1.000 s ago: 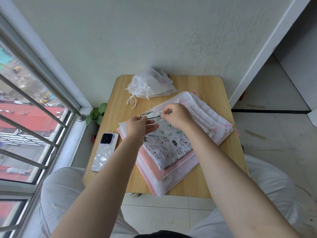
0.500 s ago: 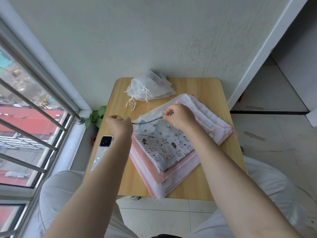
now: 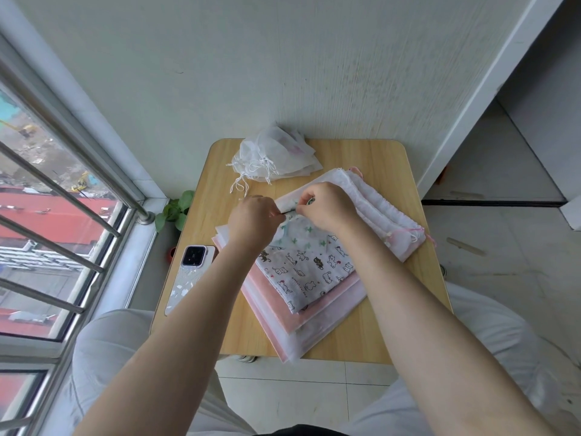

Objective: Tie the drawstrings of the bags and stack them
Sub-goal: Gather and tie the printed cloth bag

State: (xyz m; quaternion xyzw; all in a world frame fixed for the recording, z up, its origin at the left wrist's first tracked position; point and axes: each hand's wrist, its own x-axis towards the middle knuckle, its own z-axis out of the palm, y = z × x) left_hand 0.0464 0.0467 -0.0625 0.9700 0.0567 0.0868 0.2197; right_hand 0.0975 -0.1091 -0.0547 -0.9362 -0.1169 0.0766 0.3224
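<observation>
Both hands at mouth of cactus-print bag [image 3: 303, 239] atop stack: left hand [image 3: 253, 220] and right hand [image 3: 327, 206] pinched dark drawstring [image 3: 288, 212] taut, likely for knotting.

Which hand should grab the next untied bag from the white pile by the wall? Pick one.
Left. The left hand sits nearer the white pile, directly below its loose strings; the right hand would have to cross over.

home balcony | barred window [image 3: 53, 196] | small table [image 3: 371, 158] | tiled floor [image 3: 503, 247]
</observation>
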